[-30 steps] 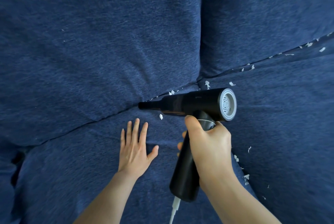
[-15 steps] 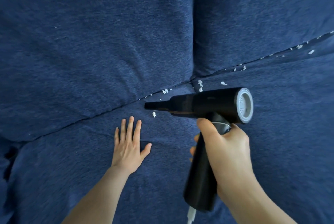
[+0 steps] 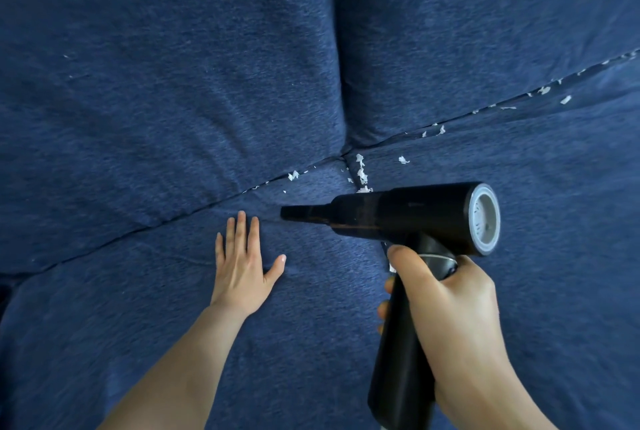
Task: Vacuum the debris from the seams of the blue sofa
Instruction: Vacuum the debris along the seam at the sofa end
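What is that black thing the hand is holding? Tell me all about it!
It is a handheld vacuum, black and smooth like plastic, shaped like a pistol. Its thick barrel lies sideways, narrowing to a thin nozzle that points left, close above the blue sofa seat just below the seam. The back end has a round grey cap with vent slits. The right hand grips its long handle, which runs down out of the picture. White scraps lie just behind the barrel.
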Action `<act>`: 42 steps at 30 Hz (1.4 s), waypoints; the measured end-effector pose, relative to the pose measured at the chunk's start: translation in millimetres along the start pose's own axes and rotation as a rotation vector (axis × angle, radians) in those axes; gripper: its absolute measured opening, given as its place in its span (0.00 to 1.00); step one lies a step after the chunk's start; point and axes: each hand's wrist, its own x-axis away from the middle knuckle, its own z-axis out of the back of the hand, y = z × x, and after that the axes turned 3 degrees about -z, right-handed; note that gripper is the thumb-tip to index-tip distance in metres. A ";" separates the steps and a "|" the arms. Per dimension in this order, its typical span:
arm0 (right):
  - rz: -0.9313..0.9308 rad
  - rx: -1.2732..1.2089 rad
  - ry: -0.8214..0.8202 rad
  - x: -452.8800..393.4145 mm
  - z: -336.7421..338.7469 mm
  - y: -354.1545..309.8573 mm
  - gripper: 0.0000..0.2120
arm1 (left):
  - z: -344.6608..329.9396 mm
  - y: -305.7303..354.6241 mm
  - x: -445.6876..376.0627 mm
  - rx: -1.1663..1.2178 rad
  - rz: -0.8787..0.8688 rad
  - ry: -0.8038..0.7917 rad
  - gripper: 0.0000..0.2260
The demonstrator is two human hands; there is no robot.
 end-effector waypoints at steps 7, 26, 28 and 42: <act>0.045 -0.047 0.034 -25.4 1.9 -3.8 0.08 | 8.0 30.4 -29.0 0.053 0.065 0.018 0.39; 0.002 -0.130 -0.078 -59.7 -33.2 -15.4 0.07 | -12.5 44.4 -24.8 -0.097 0.035 0.032 0.39; -0.004 -0.117 -0.079 -60.3 -35.5 -18.7 0.07 | -13.0 44.2 -22.6 -0.103 0.030 0.035 0.38; -0.043 -0.070 -0.119 -58.2 -66.6 -23.1 0.10 | -3.6 51.3 -24.3 0.001 0.034 0.038 0.40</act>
